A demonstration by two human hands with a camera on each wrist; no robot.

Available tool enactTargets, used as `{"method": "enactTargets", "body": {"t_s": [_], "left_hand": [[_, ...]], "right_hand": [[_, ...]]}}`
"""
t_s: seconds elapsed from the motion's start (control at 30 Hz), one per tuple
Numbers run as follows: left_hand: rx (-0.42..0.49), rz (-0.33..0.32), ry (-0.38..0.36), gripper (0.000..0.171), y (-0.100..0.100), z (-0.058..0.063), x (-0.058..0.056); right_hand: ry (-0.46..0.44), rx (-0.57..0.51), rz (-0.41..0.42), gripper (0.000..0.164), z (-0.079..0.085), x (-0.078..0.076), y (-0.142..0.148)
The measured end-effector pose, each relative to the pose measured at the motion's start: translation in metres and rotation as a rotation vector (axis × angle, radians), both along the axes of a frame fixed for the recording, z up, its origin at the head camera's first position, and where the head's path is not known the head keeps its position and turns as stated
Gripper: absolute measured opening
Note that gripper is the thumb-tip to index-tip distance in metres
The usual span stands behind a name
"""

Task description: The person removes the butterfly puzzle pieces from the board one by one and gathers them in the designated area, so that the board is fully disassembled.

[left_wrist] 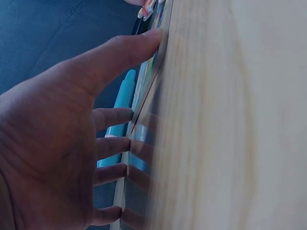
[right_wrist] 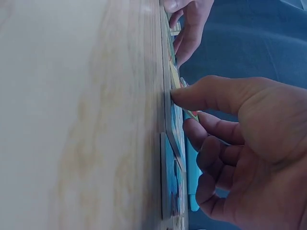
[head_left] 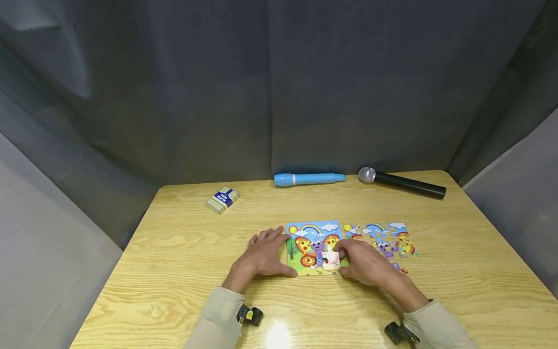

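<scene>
A square butterfly picture board (head_left: 311, 230) lies flat on the table. Along its left side my left hand (head_left: 267, 254) is spread, its thumb at the near left corner and its fingertips around the left edge. Over the board's right half, my right hand (head_left: 366, 261) pinches a puzzle piece (head_left: 331, 260) between thumb and index finger. From above, that piece looks pale and pinkish with a notch on its left; a bit of red and green shows in the right wrist view. Right of the board, partly under the right hand, lie several loose puzzle pieces (head_left: 385, 249).
At the back of the wooden table (head_left: 174, 300) lie a blue pen-shaped stick (head_left: 311, 179) and a black microphone (head_left: 407, 185) with a silver head. A small striped box (head_left: 223, 200) with a blue band sits at the back left. Dark curtains (head_left: 218, 97) hang behind.
</scene>
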State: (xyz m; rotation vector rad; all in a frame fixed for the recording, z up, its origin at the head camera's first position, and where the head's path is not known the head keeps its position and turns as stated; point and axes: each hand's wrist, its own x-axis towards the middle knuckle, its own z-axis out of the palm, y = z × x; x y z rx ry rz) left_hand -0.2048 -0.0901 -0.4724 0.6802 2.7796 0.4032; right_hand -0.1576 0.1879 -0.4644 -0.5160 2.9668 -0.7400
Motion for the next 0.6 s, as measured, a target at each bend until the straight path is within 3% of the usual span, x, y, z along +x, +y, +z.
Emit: {"method": "enactTargets", "body": {"t_s": [0.33,0.6], "left_hand": [[-0.001,0.0,-0.009,0.098,0.0,0.001,0.001],[-0.005,-0.002,-0.004,0.099,0.0,0.001,0.0]], "right_hand": [[0.069,0.037,-0.001,0.043,-0.001,0.0,0.008],[0.08,0.013,0.0,0.038,0.008,-0.001,0.034]]}}
